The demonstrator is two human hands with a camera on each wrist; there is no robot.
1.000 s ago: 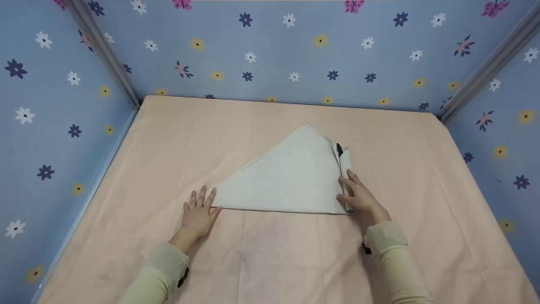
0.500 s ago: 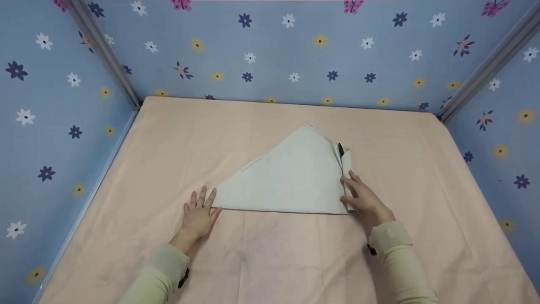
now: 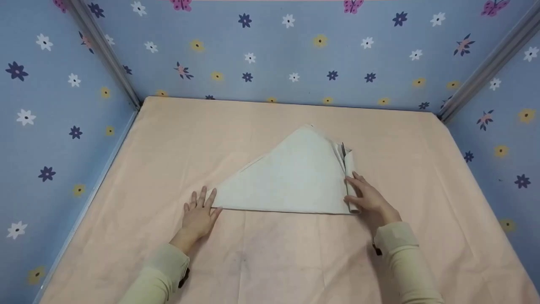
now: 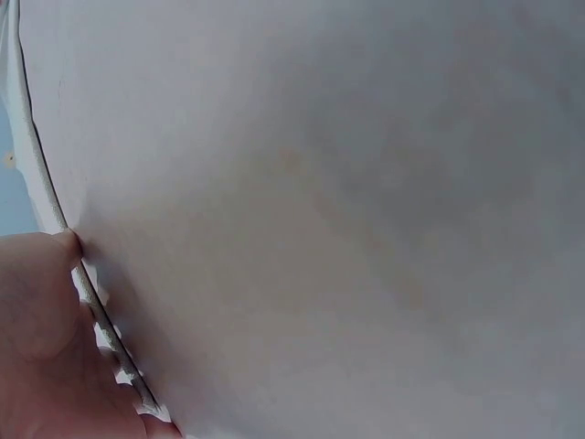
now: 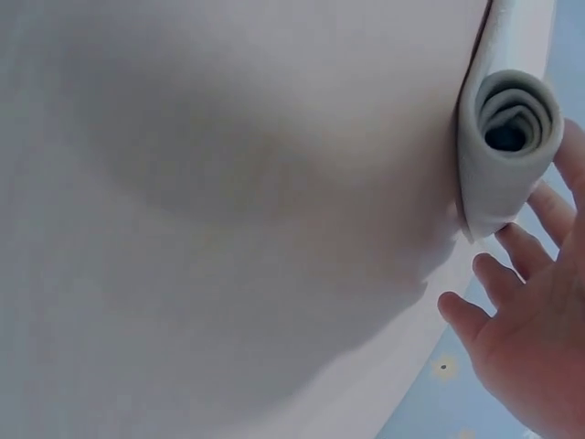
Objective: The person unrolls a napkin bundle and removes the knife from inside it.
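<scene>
A pale white folded cloth [image 3: 282,177] lies on the table, tapering to a point at its left. Along its right side runs a rolled edge [image 3: 351,181], and the right wrist view shows the roll's end [image 5: 512,114] as a layered spiral. A thin dark sliver [image 3: 343,148] shows at the roll's far end. My left hand [image 3: 198,217] rests flat with spread fingers on the cloth's left tip. With extended, slightly bent fingers, my right hand [image 3: 370,200] touches the roll; the right wrist view has its fingers [image 5: 498,279] spread beside and behind it.
A peach tablecloth [image 3: 270,261] with creases covers the table. Blue flowered panels [image 3: 270,55] stand at the back and both sides, with grey metal posts [image 3: 105,50] at the rear corners.
My right hand has slid a little to the right along with the rolled edge, and the dark sliver has narrowed. My left hand has stayed in place.
</scene>
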